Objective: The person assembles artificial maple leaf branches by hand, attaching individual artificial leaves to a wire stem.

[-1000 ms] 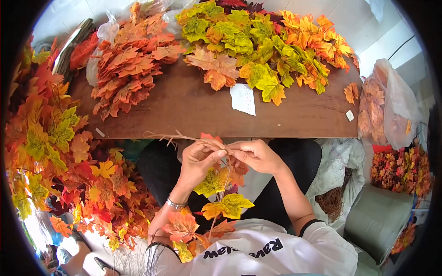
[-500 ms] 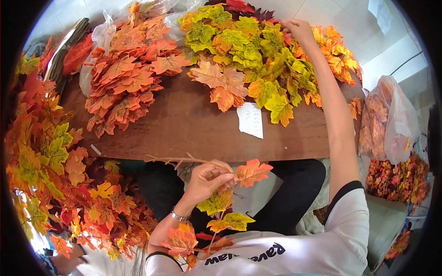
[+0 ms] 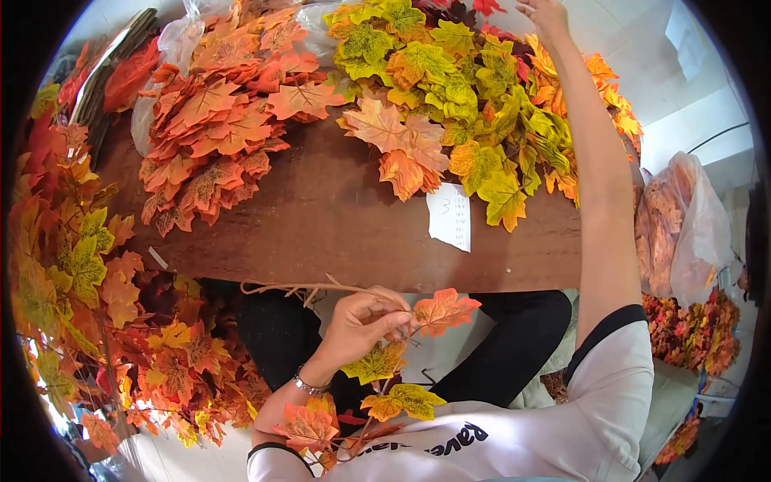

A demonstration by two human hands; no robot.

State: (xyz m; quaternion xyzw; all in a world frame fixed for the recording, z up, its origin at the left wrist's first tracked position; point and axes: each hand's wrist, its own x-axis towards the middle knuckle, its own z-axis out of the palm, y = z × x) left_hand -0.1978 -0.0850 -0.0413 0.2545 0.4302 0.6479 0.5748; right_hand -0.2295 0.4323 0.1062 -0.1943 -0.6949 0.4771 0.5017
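Observation:
My left hand (image 3: 365, 325) is closed, thumb and fingers pinching the brown stem of an artificial maple branch (image 3: 321, 287) just off the table's near edge. Orange and yellow leaves hang from this branch over my lap, and one orange leaf (image 3: 444, 312) sticks out beside the fingertips. My right arm stretches far across the table. At the top rim of the picture, my right hand (image 3: 546, 18) is partly cut off, its fingers bent together. A red leaf (image 3: 487, 6) shows beside the fingertips, seemingly held by them; the contact is hard to see.
On the brown table (image 3: 337, 217) lie an orange leaf pile (image 3: 213, 128), a yellow-green leaf pile (image 3: 450, 88) and a paper slip (image 3: 450, 218). Finished-looking leafy branches (image 3: 112, 305) crowd the left. A plastic bag of leaves (image 3: 683, 225) stands on the right.
My right hand has drawn up and away from the far leaf pile, and a red leaf now shows beside its fingers. My left hand keeps its grip on the branch. The whole view has shifted slightly.

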